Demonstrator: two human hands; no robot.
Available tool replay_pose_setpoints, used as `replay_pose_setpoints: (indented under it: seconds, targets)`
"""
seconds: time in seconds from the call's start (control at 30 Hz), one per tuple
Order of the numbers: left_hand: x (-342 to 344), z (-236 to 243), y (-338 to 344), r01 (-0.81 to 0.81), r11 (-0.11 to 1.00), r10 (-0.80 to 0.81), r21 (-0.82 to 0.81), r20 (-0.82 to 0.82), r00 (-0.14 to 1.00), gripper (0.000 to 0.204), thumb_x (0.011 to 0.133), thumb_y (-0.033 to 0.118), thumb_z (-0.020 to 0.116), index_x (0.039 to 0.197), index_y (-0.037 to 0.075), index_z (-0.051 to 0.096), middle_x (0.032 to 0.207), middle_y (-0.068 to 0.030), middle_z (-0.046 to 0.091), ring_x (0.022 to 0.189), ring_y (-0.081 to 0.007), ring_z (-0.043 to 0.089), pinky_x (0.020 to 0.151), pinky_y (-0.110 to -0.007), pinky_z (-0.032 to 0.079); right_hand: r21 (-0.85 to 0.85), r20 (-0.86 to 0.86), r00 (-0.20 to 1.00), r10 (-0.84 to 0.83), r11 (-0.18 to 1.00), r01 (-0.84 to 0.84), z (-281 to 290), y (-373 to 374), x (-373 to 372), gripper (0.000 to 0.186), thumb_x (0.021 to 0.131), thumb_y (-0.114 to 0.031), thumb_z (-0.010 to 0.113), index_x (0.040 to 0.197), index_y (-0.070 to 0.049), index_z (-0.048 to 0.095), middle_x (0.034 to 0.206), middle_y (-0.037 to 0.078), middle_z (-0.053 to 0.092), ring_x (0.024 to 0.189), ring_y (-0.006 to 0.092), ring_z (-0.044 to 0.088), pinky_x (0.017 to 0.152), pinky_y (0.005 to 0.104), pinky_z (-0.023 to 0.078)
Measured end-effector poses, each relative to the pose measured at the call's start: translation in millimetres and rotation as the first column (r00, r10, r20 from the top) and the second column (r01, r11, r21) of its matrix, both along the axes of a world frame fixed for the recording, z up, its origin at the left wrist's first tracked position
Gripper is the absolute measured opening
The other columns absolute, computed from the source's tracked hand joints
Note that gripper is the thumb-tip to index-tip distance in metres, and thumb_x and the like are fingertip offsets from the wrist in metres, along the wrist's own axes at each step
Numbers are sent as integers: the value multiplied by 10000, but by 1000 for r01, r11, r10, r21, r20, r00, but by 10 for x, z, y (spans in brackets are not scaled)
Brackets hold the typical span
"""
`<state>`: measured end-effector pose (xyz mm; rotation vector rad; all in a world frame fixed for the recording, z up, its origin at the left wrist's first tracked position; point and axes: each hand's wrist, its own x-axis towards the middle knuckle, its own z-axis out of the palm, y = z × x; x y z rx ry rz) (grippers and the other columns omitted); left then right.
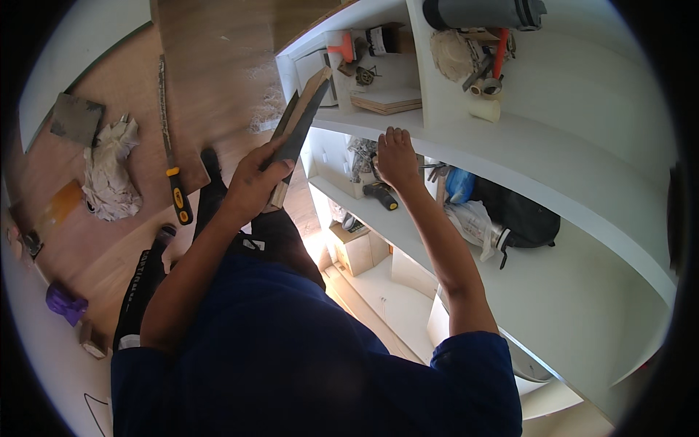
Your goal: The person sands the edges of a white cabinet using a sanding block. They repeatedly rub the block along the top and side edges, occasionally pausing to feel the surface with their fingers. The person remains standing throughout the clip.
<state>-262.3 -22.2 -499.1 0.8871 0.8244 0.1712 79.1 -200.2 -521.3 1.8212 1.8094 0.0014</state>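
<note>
My left hand [256,178] is shut on a long wooden plank [300,124] with a dark face and a pale edge, held tilted in front of the white shelf unit [466,149]. The plank's top end reaches the upper left compartment. My right hand [397,156] rests with fingers curled on the front edge of a shelf board, holding nothing. Just below that hand lies a black and yellow power drill [381,193] on the lower shelf.
The shelves hold an orange-handled scraper [344,48], stacked boards [388,100], tape rolls [486,89], a grey tube [484,13] and a black bag [520,215]. On the wood floor lie a long saw [171,146], a crumpled cloth [109,171] and a purple item [65,302].
</note>
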Motion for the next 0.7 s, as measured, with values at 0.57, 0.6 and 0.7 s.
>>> replay_pose_setpoints:
  seconds: [0.57,0.6,0.7]
  targets:
    - [-476,89,60,2,996,7,94,-100,995,649,979,236,686,1561,-20,553,1196,-118,702,1083,-165,649,984,-300,498,-428,-74,923,-378,848,313,-1289,389,-192,468,1002,-383,620,1391,-137,705,1494,125,640,1388,359,564,1196,555,344]
    - [-473,99,74,-3,996,12,89,-100,995,647,980,232,687,1561,-19,554,1170,-105,706,1062,-159,649,970,-295,500,-423,-123,897,-424,840,339,-1251,412,-209,483,1005,-406,629,1406,-146,689,1472,107,658,1359,343,603,1179,557,388]
    - [-408,41,67,-58,994,54,-88,-50,997,637,987,239,686,1556,-21,561,1136,-75,708,1009,-139,641,937,-279,501,-309,-399,711,-579,815,491,-1077,145,-296,582,994,-465,661,1445,-98,641,1448,162,663,1312,354,650,1098,543,508]
